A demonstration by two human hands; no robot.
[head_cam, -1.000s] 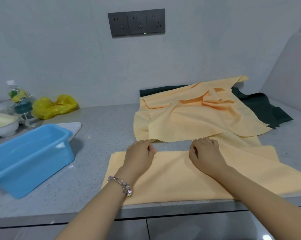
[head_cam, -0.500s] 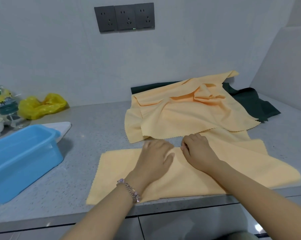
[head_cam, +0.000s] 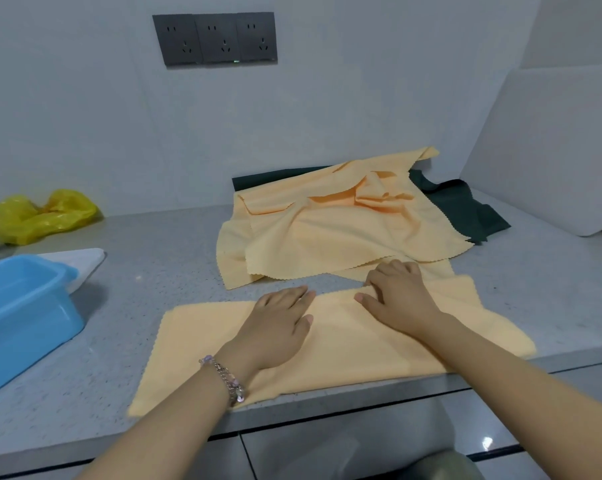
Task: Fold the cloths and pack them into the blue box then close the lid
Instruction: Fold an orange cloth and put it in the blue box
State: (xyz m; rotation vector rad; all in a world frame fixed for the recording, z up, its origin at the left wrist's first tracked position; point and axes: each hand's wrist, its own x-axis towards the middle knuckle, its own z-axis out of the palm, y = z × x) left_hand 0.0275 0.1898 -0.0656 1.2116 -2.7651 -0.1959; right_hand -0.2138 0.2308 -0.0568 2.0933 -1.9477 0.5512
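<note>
A folded orange cloth [head_cam: 344, 348] lies as a long strip along the counter's front edge. My left hand [head_cam: 279, 327] lies flat on its middle with straight fingers. My right hand [head_cam: 400, 296] presses on the strip's far edge, thumb spread to the left. Behind them sits a rumpled pile of orange cloths [head_cam: 344, 233] on top of a dark green cloth [head_cam: 466, 209]. The blue box [head_cam: 22, 313] stands open at the left, partly cut off by the frame. Its white lid [head_cam: 81, 261] lies behind it.
A crumpled yellow plastic bag [head_cam: 40, 216] sits at the back left against the wall. A white board [head_cam: 552, 150] leans at the right. The grey counter [head_cam: 154, 271] ends in a front edge just below the folded cloth. Wall sockets [head_cam: 216, 38] are above.
My left hand let go of the cloth's far edge, slid right toward the middle and now lies flat. My right hand stayed at the far edge. The view shifted right.
</note>
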